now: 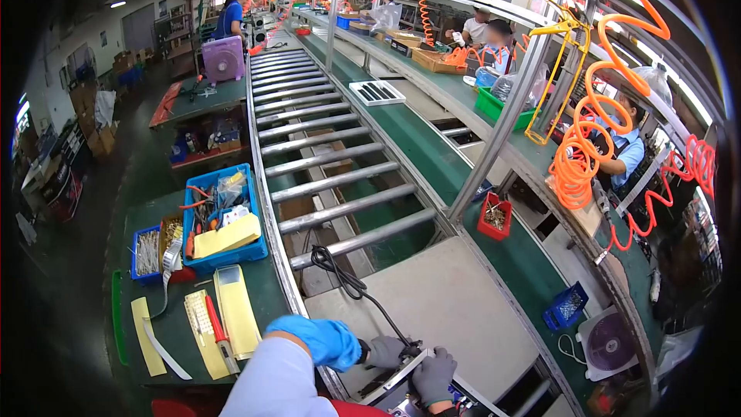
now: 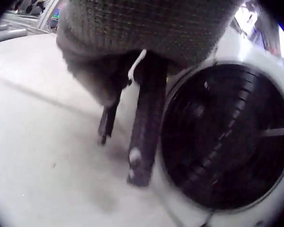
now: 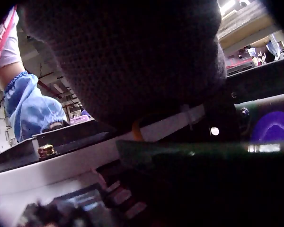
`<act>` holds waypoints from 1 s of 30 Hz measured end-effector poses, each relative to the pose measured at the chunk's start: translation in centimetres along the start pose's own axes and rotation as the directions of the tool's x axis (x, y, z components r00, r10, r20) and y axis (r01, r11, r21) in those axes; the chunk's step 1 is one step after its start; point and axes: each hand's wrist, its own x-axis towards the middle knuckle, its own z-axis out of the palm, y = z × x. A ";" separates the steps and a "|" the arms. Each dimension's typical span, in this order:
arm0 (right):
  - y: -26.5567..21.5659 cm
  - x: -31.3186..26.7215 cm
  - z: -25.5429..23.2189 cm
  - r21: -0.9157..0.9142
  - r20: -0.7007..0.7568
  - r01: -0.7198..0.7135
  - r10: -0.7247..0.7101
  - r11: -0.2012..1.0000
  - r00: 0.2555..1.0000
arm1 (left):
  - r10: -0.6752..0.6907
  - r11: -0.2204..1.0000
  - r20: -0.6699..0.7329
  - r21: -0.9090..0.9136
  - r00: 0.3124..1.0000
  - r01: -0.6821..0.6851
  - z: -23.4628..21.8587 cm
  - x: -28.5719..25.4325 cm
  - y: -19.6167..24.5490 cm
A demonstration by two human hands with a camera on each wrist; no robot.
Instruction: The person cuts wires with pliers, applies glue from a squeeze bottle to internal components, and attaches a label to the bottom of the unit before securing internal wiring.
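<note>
My left hand [image 1: 384, 352], in a grey glove, is at the far side of an open metal chassis. In the left wrist view its fingers grip a dark two-pronged piece [image 2: 146, 137], the prongs pointing down past the glove. A black power cord [image 1: 378, 305] runs from a loop on the rollers to this hand. My right hand [image 1: 434, 377], also gloved, holds the chassis's pale metal panel [image 1: 407, 369] at its edge; its fingertips are hidden in the right wrist view. Inside the chassis, that view shows a brass-coloured screw post [image 3: 46, 151] and a purple round part [image 3: 273, 126].
A grey board [image 1: 455, 293] lies beyond the chassis, before the roller conveyor [image 1: 332, 162]. On the left bench are a blue tool bin [image 1: 258, 251], yellow card strips [image 1: 237, 313] and a red-handled knife [image 1: 216, 320]. A red screw bin [image 1: 494, 216] stands right. Other people work farther off.
</note>
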 end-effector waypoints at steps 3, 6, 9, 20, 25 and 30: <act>0.1 -0.1 0.2 0.001 -0.039 0.018 -0.018 1.000 0.999 | -0.045 0.998 0.330 -0.035 0.943 0.060 -1.2 1.2 0.3; 0.0 0.0 0.5 0.016 -0.063 0.026 -0.025 1.000 0.998 | -0.075 0.997 0.295 -0.011 0.953 0.082 -1.2 1.0 0.4; 0.0 0.1 0.2 0.021 -0.062 0.018 -0.016 1.000 0.998 | -0.039 0.999 0.094 0.027 0.995 0.036 0.3 0.5 -0.4; 0.0 0.1 -0.1 0.031 -0.061 0.000 0.002 1.000 0.998 | -0.101 0.964 0.344 -0.199 0.934 0.177 -0.6 2.1 0.0; 0.3 0.2 0.0 0.027 -0.056 0.000 0.002 1.000 0.998 | -0.003 1.000 0.042 0.015 0.999 0.002 1.1 1.5 -0.6; 0.2 0.2 0.0 0.025 -0.072 0.001 0.001 1.000 0.997 | -0.027 0.998 0.188 -0.047 0.982 0.037 1.5 2.6 -1.9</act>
